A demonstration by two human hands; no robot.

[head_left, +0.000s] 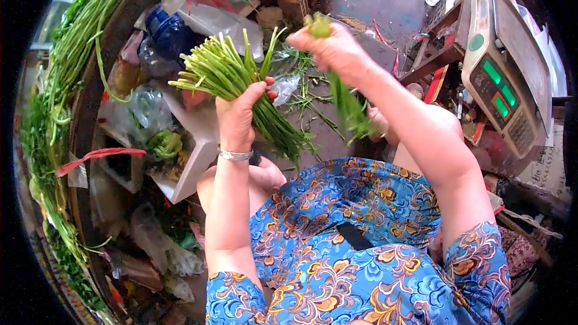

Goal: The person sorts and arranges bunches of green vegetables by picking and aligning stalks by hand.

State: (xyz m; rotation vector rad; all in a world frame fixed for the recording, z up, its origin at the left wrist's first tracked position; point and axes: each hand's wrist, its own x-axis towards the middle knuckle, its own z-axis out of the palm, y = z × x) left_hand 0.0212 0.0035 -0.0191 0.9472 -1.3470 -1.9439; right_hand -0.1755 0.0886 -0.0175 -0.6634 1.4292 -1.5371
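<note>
- Blue swirly-print clothing (355,277) takes up the near side, so what's beyond it?
- Two lots of greens. Left of centre there's a thick bunch (224,72) in the left hand (238,111), fingers wrapped round its middle. Pale ends fan out far left, darker ends trail near right.
- And the right hand (334,47)?
- Clenched round a smaller bunch (348,105), over to the right. Pale end pokes past the fist, dark tail dangles toward the near side. Bit blurry, so I can't make out every finger.
- How do they handle, you reckon?
- Light, I'd guess. Pale ends look stiffish, dark ends floppy. Might slip if wet, can't tell if they are. Squeeze hard and they'd probably bruise.
- So grab where?
- Round the firmer stalks, snug but not crushing. Pinch the dark tips and I think the whole lot would sag.
- What's around them?
- Green scraps (309,107) between the two bunches, a scale (495,81) on the right, a white box (192,168) just left of the left forearm.
</note>
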